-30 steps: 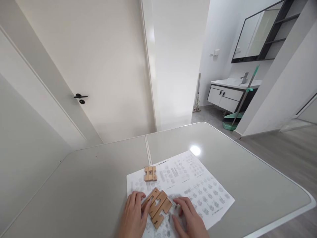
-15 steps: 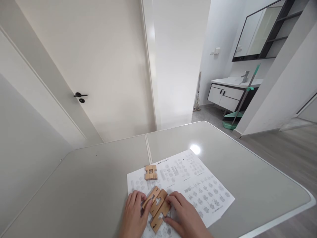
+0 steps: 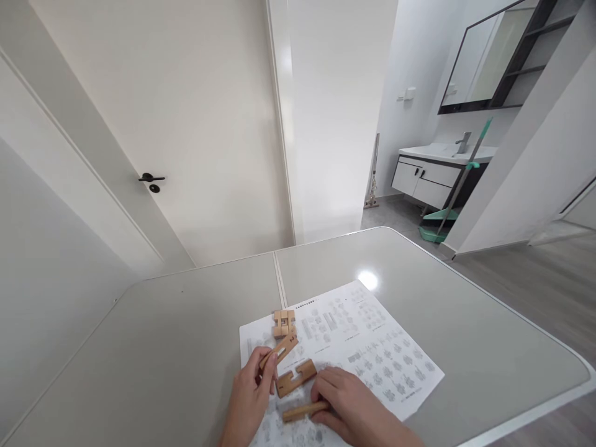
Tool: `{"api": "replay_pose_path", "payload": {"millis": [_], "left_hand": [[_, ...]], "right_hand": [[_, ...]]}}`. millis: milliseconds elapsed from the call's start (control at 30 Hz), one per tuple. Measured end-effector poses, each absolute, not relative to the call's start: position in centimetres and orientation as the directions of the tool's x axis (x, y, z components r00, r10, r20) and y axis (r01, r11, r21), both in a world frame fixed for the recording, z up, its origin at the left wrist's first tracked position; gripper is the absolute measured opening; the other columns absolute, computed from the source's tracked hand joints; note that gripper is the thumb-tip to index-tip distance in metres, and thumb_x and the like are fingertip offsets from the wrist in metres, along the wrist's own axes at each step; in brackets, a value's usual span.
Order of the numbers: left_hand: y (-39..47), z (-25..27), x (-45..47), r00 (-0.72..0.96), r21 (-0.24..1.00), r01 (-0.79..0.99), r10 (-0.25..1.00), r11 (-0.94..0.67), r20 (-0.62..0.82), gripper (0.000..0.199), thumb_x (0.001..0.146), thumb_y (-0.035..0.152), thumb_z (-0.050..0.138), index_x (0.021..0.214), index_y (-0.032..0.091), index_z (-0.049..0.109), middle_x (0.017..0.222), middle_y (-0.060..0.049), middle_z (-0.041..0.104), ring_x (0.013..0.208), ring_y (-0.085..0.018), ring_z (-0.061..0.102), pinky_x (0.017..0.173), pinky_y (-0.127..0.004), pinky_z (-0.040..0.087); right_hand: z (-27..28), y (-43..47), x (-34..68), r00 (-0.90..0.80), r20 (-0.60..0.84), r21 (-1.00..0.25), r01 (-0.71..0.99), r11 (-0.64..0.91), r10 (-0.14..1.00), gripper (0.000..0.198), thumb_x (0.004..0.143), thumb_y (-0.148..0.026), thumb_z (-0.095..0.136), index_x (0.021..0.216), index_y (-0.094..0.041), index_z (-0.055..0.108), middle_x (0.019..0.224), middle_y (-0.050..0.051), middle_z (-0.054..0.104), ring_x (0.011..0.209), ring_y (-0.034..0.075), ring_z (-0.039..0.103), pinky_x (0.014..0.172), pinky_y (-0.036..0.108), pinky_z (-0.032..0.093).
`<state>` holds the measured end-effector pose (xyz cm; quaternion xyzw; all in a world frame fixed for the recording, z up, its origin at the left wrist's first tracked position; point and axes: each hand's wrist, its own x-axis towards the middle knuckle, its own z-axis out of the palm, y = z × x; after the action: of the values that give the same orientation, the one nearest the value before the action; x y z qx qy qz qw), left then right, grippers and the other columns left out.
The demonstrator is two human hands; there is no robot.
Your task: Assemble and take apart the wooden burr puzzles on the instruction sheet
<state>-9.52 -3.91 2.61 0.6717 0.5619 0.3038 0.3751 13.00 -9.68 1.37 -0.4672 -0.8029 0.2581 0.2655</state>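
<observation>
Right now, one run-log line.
left hand: holds slotted brown wooden piece; right hand: holds edge-on brown wooden piece; between: notched brown wooden piece on white paper

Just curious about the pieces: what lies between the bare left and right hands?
In the head view: a flat, notched brown wooden piece marked 1, with the narrow-looking brown wooden piece in the right hand jutting in below.

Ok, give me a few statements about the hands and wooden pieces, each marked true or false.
1. The piece marked 1 lies between the left hand and the right hand. True.
2. The left hand holds the piece marked 2. True.
3. The right hand is empty. False: it grips another piece.
4. The block assembly lies beyond the piece marked 1. True.
5. The piece marked 1 is over bare tabletop. False: it is over printed paper.
</observation>
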Motion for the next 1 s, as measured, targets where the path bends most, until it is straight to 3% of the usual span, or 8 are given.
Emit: {"api": "replay_pose_path", "payload": {"millis": [100, 233, 333, 433, 800, 1000], "left_hand": [[-2.8, 3.0, -8.6, 0.227, 0.942, 0.332, 0.973, -0.04, -0.039, 0.041, 0.097, 0.062, 0.046, 0.09, 0.023, 0.057, 0.069, 0.004, 0.057, 0.051, -0.013, 0.055, 0.057, -0.027, 0.048], [-1.6, 2.6, -7.4, 0.195, 0.972, 0.23, 0.981, -0.043, -0.003, 0.043, 0.098, 0.061, 0.044, 0.104, 0.021, 0.06, 0.078, 0.0, 0.064, 0.057, -0.015, 0.06, 0.052, -0.026, 0.046], [-1.0, 1.6, -6.9, 0.144, 0.96, 0.243, 0.984, -0.138, 0.105, 0.045, 0.1, 0.058, 0.041, 0.115, 0.019, 0.06, 0.07, 0.0, 0.066, 0.061, -0.018, 0.062, 0.06, -0.029, 0.05], [-0.6, 0.8, -6.8, 0.12, 0.944, 0.262, 0.978, -0.199, 0.172, 0.045, 0.1, 0.057, 0.042, 0.115, 0.019, 0.06, 0.074, -0.004, 0.072, 0.067, -0.021, 0.066, 0.068, -0.033, 0.053], [-0.7, 0.3, -7.5, 0.132, 0.905, 0.361, 0.973, -0.226, 0.19, 0.038, 0.103, 0.05, 0.043, 0.119, 0.02, 0.06, 0.098, -0.007, 0.076, 0.075, -0.019, 0.068, 0.077, -0.033, 0.055], [-0.8, -0.4, -7.7, 0.101, 0.873, 0.425, 0.971, -0.24, 0.218, 0.04, 0.102, 0.05, 0.045, 0.125, 0.021, 0.061, 0.097, -0.006, 0.075, 0.081, -0.021, 0.071, 0.077, -0.033, 0.056]], "right_hand": [[1.6, -9.4, 13.2, -0.409, 0.231, -0.713, 0.546, 0.44, 0.883, 0.008, 0.097, -0.018, 0.058, 0.093, -0.024, 0.062, 0.093, 0.0, 0.069, 0.084, 0.02, 0.067, 0.072, 0.027, 0.048], [2.0, -8.0, 13.6, -0.232, 0.225, -0.867, 0.395, 0.303, 0.946, 0.017, 0.102, -0.035, 0.053, 0.094, -0.023, 0.061, 0.088, 0.001, 0.068, 0.075, 0.017, 0.064, 0.065, 0.025, 0.047], [1.9, -6.2, 13.5, -0.168, 0.179, -0.939, 0.266, 0.219, 0.969, 0.026, 0.104, -0.044, 0.047, 0.093, -0.022, 0.055, 0.077, 0.001, 0.068, 0.068, 0.017, 0.063, 0.063, 0.026, 0.047], [1.3, -4.5, 12.9, -0.166, 0.151, -0.947, 0.259, 0.191, 0.975, 0.031, 0.104, -0.05, 0.045, 0.095, -0.022, 0.053, 0.072, 0.0, 0.068, 0.063, 0.017, 0.063, 0.059, 0.026, 0.045], [-1.4, -3.4, 11.6, -0.134, 0.185, -0.952, 0.222, 0.211, 0.974, 0.033, 0.102, -0.053, 0.048, 0.094, -0.022, 0.053, 0.068, 0.0, 0.067, 0.057, 0.017, 0.057, 0.055, 0.026, 0.038], [-1.5, -3.4, 11.4, -0.137, 0.147, -0.981, 0.103, 0.162, 0.98, 0.033, 0.1, -0.056, 0.051, 0.093, -0.023, 0.051, 0.065, -0.001, 0.066, 0.052, 0.016, 0.053, 0.052, 0.026, 0.038]]}}
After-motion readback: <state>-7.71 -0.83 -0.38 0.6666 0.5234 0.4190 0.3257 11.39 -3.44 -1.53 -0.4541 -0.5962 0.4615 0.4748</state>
